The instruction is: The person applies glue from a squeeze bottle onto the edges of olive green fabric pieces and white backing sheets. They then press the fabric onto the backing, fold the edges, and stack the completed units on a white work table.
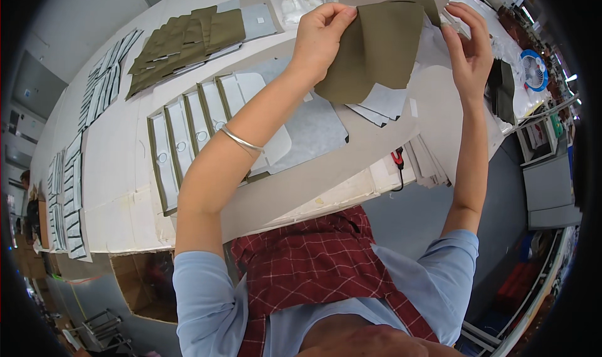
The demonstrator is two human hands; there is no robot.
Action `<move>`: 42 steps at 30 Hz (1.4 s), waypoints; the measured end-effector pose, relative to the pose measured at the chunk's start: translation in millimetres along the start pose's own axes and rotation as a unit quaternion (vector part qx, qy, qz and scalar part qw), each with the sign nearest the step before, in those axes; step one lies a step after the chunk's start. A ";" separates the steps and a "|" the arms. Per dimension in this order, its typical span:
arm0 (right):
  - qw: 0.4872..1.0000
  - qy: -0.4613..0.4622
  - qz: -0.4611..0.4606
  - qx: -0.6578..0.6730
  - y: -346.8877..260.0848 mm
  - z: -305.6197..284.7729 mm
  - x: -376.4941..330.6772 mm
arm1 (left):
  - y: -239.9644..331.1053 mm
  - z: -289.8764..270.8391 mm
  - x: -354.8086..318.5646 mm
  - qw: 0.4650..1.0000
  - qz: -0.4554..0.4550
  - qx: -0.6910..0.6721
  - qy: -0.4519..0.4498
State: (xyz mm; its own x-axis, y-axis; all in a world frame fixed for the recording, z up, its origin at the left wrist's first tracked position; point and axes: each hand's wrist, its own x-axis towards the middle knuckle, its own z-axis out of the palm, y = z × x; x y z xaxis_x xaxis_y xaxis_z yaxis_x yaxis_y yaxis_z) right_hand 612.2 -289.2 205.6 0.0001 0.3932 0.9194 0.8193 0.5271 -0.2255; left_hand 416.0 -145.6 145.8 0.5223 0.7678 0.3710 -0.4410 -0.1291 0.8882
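Note:
My left hand (pixel 323 40) pinches the upper left edge of an olive-green fabric panel (pixel 382 49), which hangs above the table with its top right part folded over. Close to that folded edge is my right hand (pixel 467 49), its thumb and curved fingers apart; whether a fingertip touches the cloth I cannot tell. Below the panel lie pale grey pieces with dark corners (pixel 384 103). Left of them, a row of pale strips with olive edging (pixel 188 125) rests on a grey board, partly hidden by my left forearm.
Overlapping olive fabric panels (pixel 188 40) lie at the far left of the white table (pixel 119 187). Rows of dark-edged strips (pixel 103 81) line its left side. Red-handled snips (pixel 397 158) hang at the front edge by stacked grey sheets (pixel 427 161). A blue fan (pixel 533 70) stands right.

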 end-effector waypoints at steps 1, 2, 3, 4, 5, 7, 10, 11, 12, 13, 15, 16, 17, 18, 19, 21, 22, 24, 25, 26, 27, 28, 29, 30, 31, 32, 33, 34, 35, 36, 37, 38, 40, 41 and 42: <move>0.999 0.013 -0.047 -0.025 -4.5 -1.2 0.1 | 2.7 -0.8 0.0 1.000 -0.012 -0.027 -0.002; 0.994 -0.007 -0.082 -0.076 -7.8 -3.3 0.4 | 5.4 -1.4 -1.0 0.999 -0.015 -0.029 -0.009; 0.991 -0.022 -0.088 -0.099 -8.3 -2.2 2.0 | 8.3 -1.7 -3.6 0.999 -0.018 -0.031 -0.016; 0.987 -0.037 -0.093 -0.123 -8.8 -0.5 2.4 | 11.0 -1.1 -6.7 0.999 -0.022 -0.032 -0.025; 0.983 -0.052 -0.098 -0.146 -9.7 2.1 2.7 | 13.3 -1.2 -10.2 0.999 -0.005 0.009 -0.037; 0.994 -0.064 -0.017 -0.083 -7.8 4.0 -2.9 | 19.4 -0.8 -17.9 0.993 0.031 0.090 -0.064; 0.988 -0.119 -0.059 -0.077 -0.7 -1.9 -0.6 | 35.4 2.0 -26.4 0.997 -0.026 0.005 -0.071; 0.983 -0.132 -0.088 -0.091 -11.7 1.8 1.4 | 40.4 4.2 -27.1 0.996 -0.024 0.022 -0.088; 0.977 -0.145 -0.117 -0.106 -20.9 5.5 3.3 | 45.8 7.3 -27.2 0.993 -0.023 0.039 -0.106; 0.970 -0.155 -0.142 -0.120 -27.0 8.3 5.7 | 50.9 9.6 -27.5 0.991 -0.021 0.056 -0.123; 0.955 -0.173 -0.193 -0.148 -36.8 14.3 8.4 | 56.5 12.6 -26.4 0.976 0.021 0.155 -0.149; 0.954 -0.168 -0.196 -0.154 -41.5 18.5 7.1 | 57.3 12.9 -24.8 0.965 0.042 0.203 -0.162; 0.951 -0.177 -0.203 -0.151 -46.1 19.8 7.0 | 55.6 11.0 -22.3 0.964 0.042 0.223 -0.141; 0.949 -0.184 -0.209 -0.148 -51.2 19.4 8.2 | 51.4 7.4 -18.1 0.962 0.042 0.243 -0.120; 0.946 -0.192 -0.217 -0.143 -56.7 17.7 10.5 | 46.2 3.0 -13.2 0.959 0.042 0.263 -0.098; 0.939 -0.179 -0.225 -0.189 -77.3 -4.3 20.1 | 31.6 0.0 -0.4 0.984 0.007 0.171 -0.048; 0.936 -0.168 -0.232 -0.204 -80.7 -11.6 23.5 | 33.2 -4.9 1.3 0.989 -0.036 0.139 -0.036; 0.965 -0.109 -0.176 -0.160 -73.4 -23.7 24.6 | 20.6 -7.2 5.4 0.992 -0.066 0.104 0.004; 0.977 -0.078 -0.150 -0.133 -66.9 -30.5 25.2 | 7.8 -17.4 8.8 0.987 -0.081 0.135 0.012; 0.973 -0.050 -0.104 -0.198 -60.0 -52.6 26.0 | -7.2 -26.6 14.0 0.982 -0.096 0.160 0.015; 0.974 -0.060 -0.066 -0.209 -41.7 -54.9 25.9 | -20.5 -48.3 14.3 0.972 -0.112 0.203 0.043; 0.959 -0.083 -0.022 -0.271 -45.7 -76.6 30.5 | -38.2 -51.5 20.0 0.964 -0.152 0.218 0.006; 0.946 -0.142 0.020 -0.292 -37.9 -81.4 35.8 | -46.9 -53.2 15.7 0.961 -0.163 0.222 -0.014; 0.927 -0.199 0.061 -0.310 -27.5 -83.6 43.7 | -56.0 -54.6 9.2 0.958 -0.174 0.227 -0.033; 0.908 -0.258 0.099 -0.314 -8.7 -76.2 52.6 | -58.7 -61.0 1.8 0.953 -0.186 0.236 -0.039; 0.880 -0.313 0.142 -0.328 3.5 -77.7 59.0 | -57.7 -57.4 -1.0 0.945 -0.119 0.304 -0.002; 0.847 -0.366 0.185 -0.338 15.5 -80.5 63.9 | -55.9 -54.4 -2.7 0.928 -0.050 0.367 0.036; 0.820 -0.356 0.148 -0.422 37.4 -79.3 55.8 | -51.2 -50.4 -4.3 0.903 0.023 0.424 0.073; 0.793 -0.343 0.106 -0.492 53.8 -67.0 46.4 | -36.9 -48.4 -8.2 0.907 0.077 0.408 0.066; 0.794 -0.354 0.132 -0.476 63.7 -64.7 44.3 | -21.3 -47.1 -12.7 0.909 0.130 0.392 0.059; 0.793 -0.368 0.155 -0.461 62.8 -56.8 46.8 | -3.6 -42.9 -20.9 0.909 0.181 0.371 0.054; 0.785 -0.381 0.185 -0.451 59.4 -57.5 46.4 | 12.9 -31.2 -31.1 0.917 0.167 0.363 0.015; 0.818 -0.354 0.197 -0.408 52.5 -73.1 46.1 | 36.7 -1.6 -53.6 0.929 0.140 0.334 -0.076; 0.840 -0.341 0.193 -0.376 53.1 -70.7 48.8 | 39.0 4.7 -66.5 0.929 0.133 0.327 -0.106; 0.860 -0.329 0.207 -0.332 50.3 -67.6 49.4 | 39.5 12.3 -78.1 0.929 0.125 0.319 -0.138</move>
State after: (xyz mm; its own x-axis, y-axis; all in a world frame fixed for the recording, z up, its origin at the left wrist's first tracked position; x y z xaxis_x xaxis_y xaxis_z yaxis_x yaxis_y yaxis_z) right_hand 692.1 -294.2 261.4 0.2243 0.8996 0.3747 0.9740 -0.2200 -0.0548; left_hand 366.7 -218.5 155.3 0.6674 0.4850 0.5651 -0.0968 -0.6959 0.7116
